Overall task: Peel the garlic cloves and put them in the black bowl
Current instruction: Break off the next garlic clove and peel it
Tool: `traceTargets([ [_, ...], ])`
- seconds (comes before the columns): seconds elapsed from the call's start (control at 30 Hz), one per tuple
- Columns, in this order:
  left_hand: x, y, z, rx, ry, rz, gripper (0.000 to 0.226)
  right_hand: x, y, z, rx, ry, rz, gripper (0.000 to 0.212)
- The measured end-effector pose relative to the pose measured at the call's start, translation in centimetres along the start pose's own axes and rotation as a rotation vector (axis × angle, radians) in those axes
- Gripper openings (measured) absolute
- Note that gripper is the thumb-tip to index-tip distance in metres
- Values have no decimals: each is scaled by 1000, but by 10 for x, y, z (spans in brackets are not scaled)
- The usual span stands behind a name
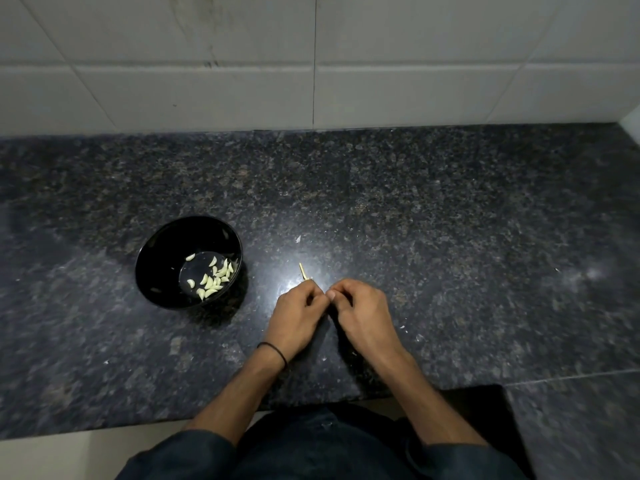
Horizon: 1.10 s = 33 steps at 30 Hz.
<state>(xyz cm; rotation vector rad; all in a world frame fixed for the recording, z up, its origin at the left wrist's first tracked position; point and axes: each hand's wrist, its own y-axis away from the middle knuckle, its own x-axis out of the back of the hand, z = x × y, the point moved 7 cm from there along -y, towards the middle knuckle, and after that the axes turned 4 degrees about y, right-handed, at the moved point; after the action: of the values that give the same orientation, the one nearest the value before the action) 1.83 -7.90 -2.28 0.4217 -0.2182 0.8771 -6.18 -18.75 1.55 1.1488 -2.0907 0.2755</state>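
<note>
The left hand and right hand meet knuckle to knuckle, fingers curled inward on both; the left pinches a thin pale sliver that juts out past its fingertips; the right thumb tip presses up against the left fingers, but what it grips is hidden, so its hold cannot be told; a black band circles the left wrist. Just outside the left hand, well clear of it, stands the black bowl, upright, with the peeled garlic cloves heaped on the side of its floor nearer the hands; beyond both hands a small peel scrap lies on the speckled granite counter; further out rises the tiled wall.
</note>
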Motion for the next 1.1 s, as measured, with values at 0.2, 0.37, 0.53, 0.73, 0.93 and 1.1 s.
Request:
traceTargets([
  [0.2,-12,4,12,2,327,-107,22,1,-4,-5,21,115,-6,23],
  [0.37,-13,6,7,49,440,-142,21,-2,-5,1,-75,103,-31,40],
  [0.53,-10,5,3,69,374,-148,21,-3,-5,5,-44,53,-23,45],
  [0.73,4,3,0,17,120,-72,21,-6,-6,9,-49,-100,-90,25],
  [0.93,11,3,8,-49,53,-20,8,-19,-1,18,-200,-330,-116,21],
  [1.1,12,3,5,-62,90,-8,9,-19,0,17,-282,-513,-115,21],
])
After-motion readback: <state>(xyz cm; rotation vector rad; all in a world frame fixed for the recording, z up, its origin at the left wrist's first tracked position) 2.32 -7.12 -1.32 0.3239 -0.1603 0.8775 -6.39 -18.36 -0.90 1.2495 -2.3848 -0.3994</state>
